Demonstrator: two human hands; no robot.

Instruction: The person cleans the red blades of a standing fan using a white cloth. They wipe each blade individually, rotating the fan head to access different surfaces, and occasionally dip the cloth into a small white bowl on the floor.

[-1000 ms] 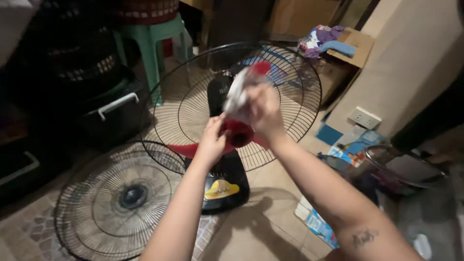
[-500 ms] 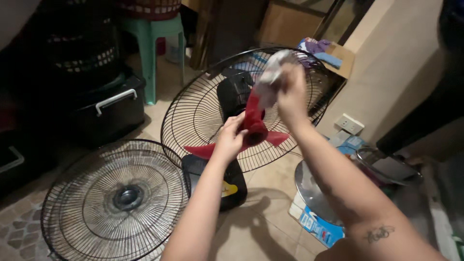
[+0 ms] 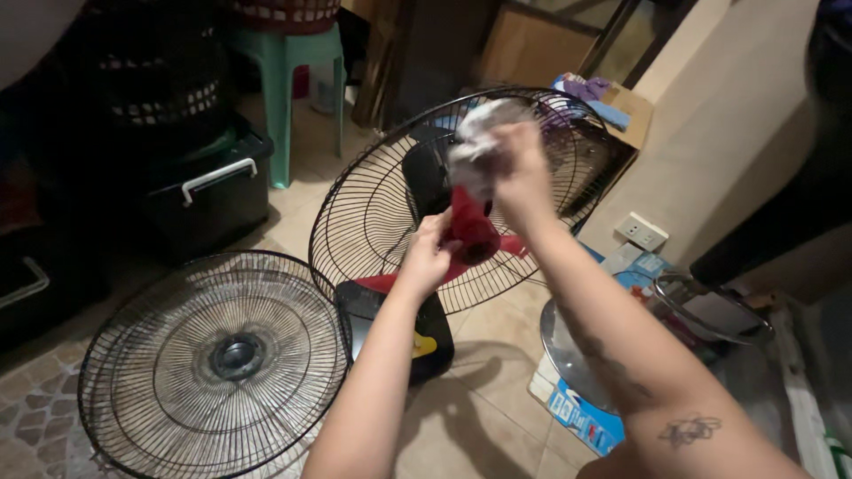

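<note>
My left hand (image 3: 426,253) grips the red fan blade (image 3: 470,232) near its hub, holding it up in front of the fan. My right hand (image 3: 519,173) is closed on a crumpled whitish cloth (image 3: 475,142) pressed against the upper blade. Behind them stands the fan's rear wire grille (image 3: 373,213) with the black motor housing (image 3: 424,173) at its middle, on a black base (image 3: 417,333) with a yellow panel. The detached front grille (image 3: 213,355) lies flat on the tiled floor at the lower left.
A black bin with a white handle (image 3: 209,191) and a green plastic stool (image 3: 288,80) stand at the back left. A round metal fan base (image 3: 577,355) and a blue box (image 3: 581,417) lie at the right, near a wall socket (image 3: 641,231) and a glass lid (image 3: 714,306).
My right hand with the cloth has slid back down the blade from its tip toward the hub. The view has shifted slightly; my left hand keeps its hold.
</note>
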